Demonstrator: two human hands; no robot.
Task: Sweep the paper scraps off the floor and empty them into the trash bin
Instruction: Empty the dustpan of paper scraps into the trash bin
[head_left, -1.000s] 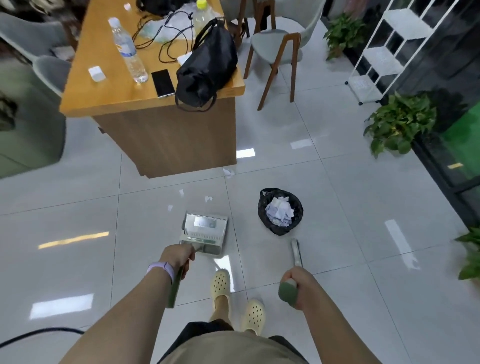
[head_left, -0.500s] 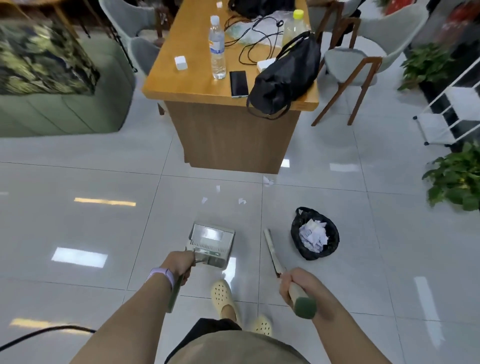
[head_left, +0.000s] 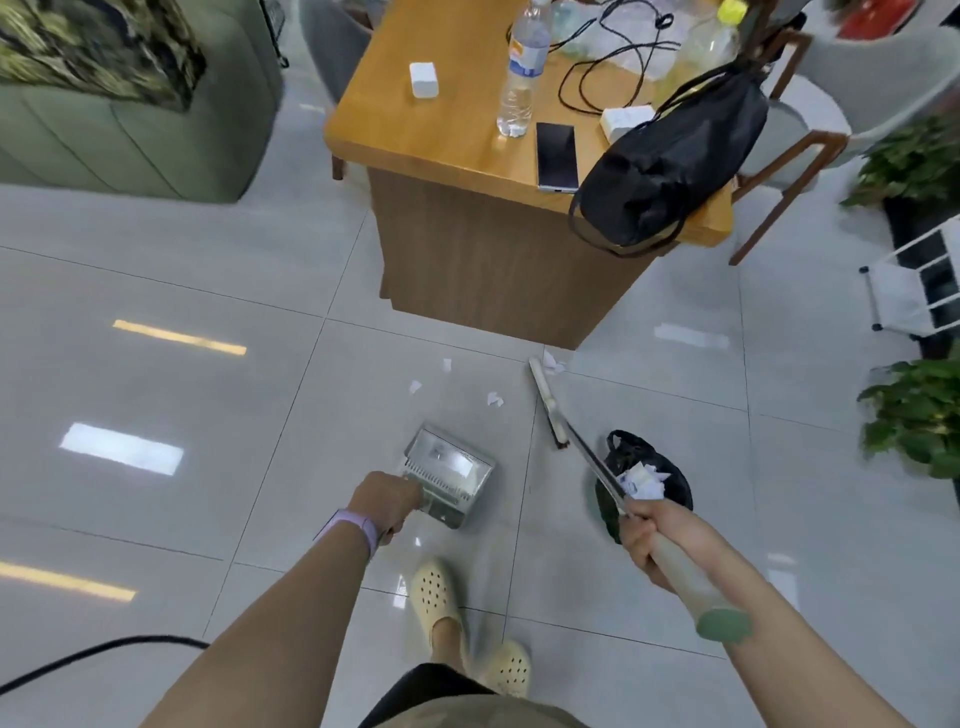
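Item: floor sweep, stroke being set up.

Right hand (head_left: 655, 540): fingers wrapping fully round the handle of the broom (head_left: 549, 404), which is reaching out toward 12 o'clock. Broom head is lying on the tiles just beside one paper scrap (head_left: 551, 362), at the foot of the wooden desk (head_left: 467, 140).

Left hand (head_left: 388, 503): closing round the handle of the metal dustpan (head_left: 448, 470), which is sitting low at the floor; whether its lip is touching the tile cannot be told.

Remaining paper scraps (head_left: 494, 399): three small pieces lying on the tiles at 12 o'clock of the dustpan, near it but apart.

Trash bin (head_left: 670, 480): black-lined, already holding crumpled paper, standing at 3 o'clock of the dustpan, close to the right hand.

Handling notes (judgement): the far scrap probably wants catching behind the bristles first, then drawing toward 7 o'clock in one short, light stroke, gathering the other pieces on the way. The dustpan lip is best pressed flat, mouth facing the scraps. Fast strokes are risking flicking the light paper under the desk.
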